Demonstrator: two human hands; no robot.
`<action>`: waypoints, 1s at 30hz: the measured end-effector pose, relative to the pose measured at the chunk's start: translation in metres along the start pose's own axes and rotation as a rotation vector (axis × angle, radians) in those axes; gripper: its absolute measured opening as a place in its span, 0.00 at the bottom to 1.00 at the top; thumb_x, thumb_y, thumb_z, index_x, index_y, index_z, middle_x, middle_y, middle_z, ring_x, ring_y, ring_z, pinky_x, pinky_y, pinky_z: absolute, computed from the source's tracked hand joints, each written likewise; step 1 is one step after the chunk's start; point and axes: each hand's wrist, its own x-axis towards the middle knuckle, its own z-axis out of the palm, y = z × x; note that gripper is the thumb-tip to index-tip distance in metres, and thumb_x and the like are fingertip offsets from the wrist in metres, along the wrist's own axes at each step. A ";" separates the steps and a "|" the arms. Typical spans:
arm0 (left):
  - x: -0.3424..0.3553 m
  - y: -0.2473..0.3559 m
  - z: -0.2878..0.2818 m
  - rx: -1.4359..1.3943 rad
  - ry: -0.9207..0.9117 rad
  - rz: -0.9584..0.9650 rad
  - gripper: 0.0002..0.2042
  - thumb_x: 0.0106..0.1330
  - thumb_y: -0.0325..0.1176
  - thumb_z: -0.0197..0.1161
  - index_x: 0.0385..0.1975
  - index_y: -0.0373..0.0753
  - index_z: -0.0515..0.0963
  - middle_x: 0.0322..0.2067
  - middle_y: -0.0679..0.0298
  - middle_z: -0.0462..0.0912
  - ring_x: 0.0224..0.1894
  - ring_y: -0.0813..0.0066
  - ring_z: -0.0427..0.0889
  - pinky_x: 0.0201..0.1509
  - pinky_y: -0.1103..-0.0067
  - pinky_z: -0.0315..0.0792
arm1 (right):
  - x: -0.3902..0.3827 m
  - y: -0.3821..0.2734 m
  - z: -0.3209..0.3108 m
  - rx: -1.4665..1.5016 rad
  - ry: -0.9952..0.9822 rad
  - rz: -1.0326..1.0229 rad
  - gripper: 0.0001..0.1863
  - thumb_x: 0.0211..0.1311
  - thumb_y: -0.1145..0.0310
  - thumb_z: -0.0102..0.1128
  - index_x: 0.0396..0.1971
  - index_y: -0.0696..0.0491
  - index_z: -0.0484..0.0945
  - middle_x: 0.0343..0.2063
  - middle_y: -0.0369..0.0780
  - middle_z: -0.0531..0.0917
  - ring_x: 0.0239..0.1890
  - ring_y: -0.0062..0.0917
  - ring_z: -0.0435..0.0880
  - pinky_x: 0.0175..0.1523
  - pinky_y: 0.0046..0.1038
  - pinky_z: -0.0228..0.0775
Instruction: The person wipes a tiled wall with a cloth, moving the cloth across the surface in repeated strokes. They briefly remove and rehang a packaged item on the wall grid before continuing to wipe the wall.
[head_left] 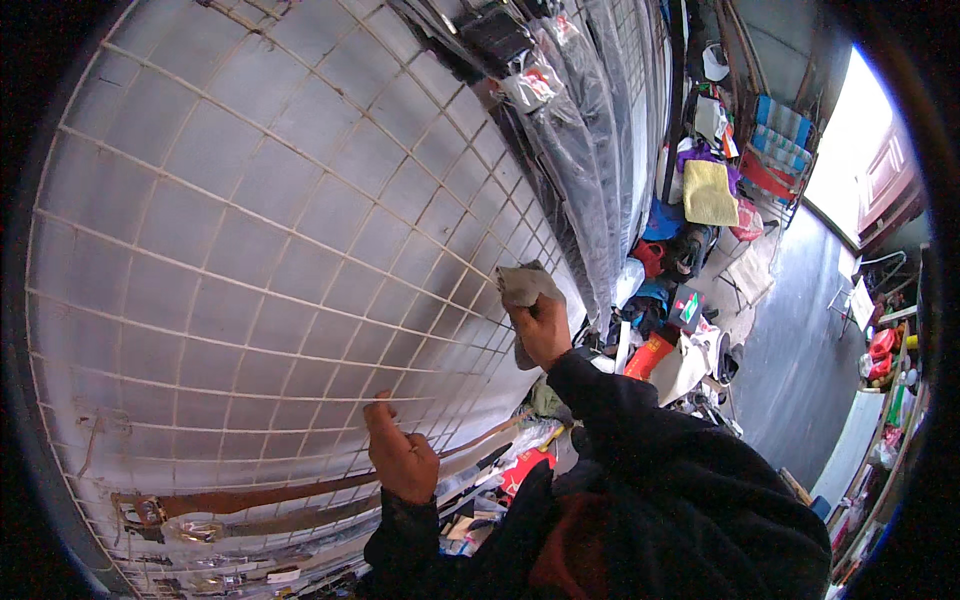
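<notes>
A white wire grid panel (290,232) stands against a pale wall and fills the left side of the view. My right hand (545,328) is closed around a folded grey cloth (522,284), held against the grid's right part. Some of the cloth hangs below the fingers. Lower and further left, my left hand (403,455) has its fingers curled at a grid wire, gripping it; the fingertips are partly hidden. Just below that hand, a brown leather belt (270,494) stretches along the grid's lower part.
Plastic-wrapped dark garments or covers (570,150) hang right of the grid. Mixed goods crowd the floor, with a red bag (648,355) among them. A yellow cloth (710,193) lies near a striped folding chair (780,140). Loaded shelves (885,440) line the far right.
</notes>
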 end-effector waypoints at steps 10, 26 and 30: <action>0.000 0.003 -0.006 0.052 -0.026 0.014 0.32 0.45 0.16 0.48 0.58 0.29 0.65 0.40 0.47 0.68 0.44 0.47 0.72 0.50 0.63 0.69 | 0.028 -0.077 -0.020 0.526 0.127 0.447 0.14 0.62 0.64 0.67 0.36 0.62 0.83 0.29 0.38 0.84 0.27 0.23 0.81 0.32 0.27 0.74; -0.001 0.006 -0.007 0.030 -0.039 -0.025 0.32 0.46 0.16 0.52 0.59 0.33 0.66 0.46 0.42 0.73 0.49 0.38 0.76 0.51 0.56 0.71 | 0.048 -0.080 0.013 0.635 0.173 0.551 0.10 0.55 0.70 0.68 0.32 0.60 0.81 0.25 0.38 0.81 0.23 0.23 0.79 0.26 0.27 0.68; 0.002 0.004 -0.009 0.047 -0.046 -0.026 0.33 0.46 0.16 0.52 0.60 0.33 0.65 0.47 0.42 0.73 0.49 0.37 0.76 0.50 0.56 0.72 | 0.037 -0.078 0.012 0.118 0.077 0.434 0.11 0.58 0.67 0.66 0.35 0.61 0.82 0.25 0.39 0.84 0.25 0.22 0.81 0.29 0.28 0.71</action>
